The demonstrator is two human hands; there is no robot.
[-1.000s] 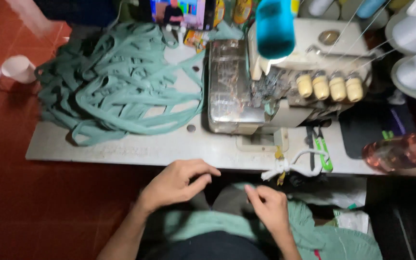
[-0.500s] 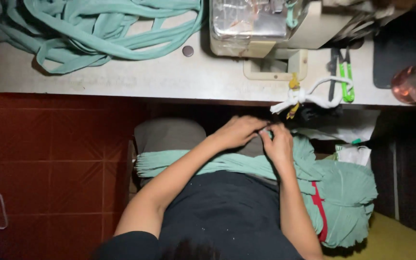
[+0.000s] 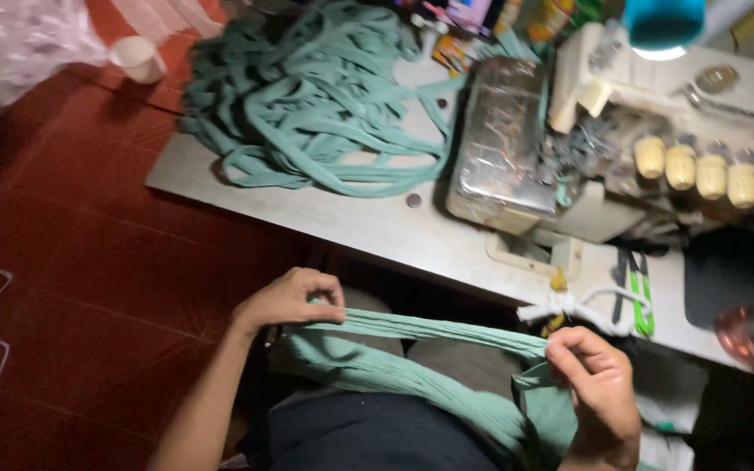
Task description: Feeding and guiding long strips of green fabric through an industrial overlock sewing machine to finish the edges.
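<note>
While the left hand point(image 3: 294, 299) and right hand point(image 3: 593, 384) each pinch an end of the green fabric strip point(image 3: 429, 328) over the lap — below the counter point(image 3: 377, 222) — even tension would keep it flat, untwisted.

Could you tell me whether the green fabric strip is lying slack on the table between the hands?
No, the green fabric strip is stretched over the lap between the left hand and right hand.

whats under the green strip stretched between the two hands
Under the green strip, held by the left hand and right hand, lies bunched green fabric on the lap. Whatever lies beneath that fabric is covered.
</note>
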